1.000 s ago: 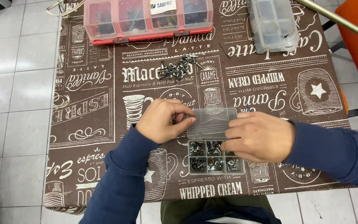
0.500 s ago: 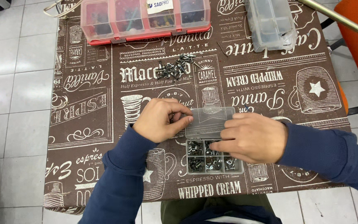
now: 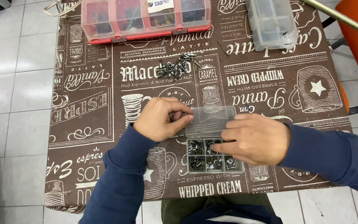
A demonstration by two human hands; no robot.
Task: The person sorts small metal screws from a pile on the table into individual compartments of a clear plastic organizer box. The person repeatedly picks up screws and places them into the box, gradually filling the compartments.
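A small clear plastic compartment box of screws (image 3: 214,154) sits near the table's front edge. Since a moment ago its lid has swung further open. The left hand (image 3: 158,119) pinches the lid's edge; the right hand (image 3: 255,139) presses fingers into a compartment.

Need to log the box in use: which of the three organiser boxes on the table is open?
The small clear box under both hands, lid flipped back. The red box and grey box sit shut at the far edge.

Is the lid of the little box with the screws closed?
No, the small clear box is open, its lid flipped back flat on the table, with the screws showing in its compartments.
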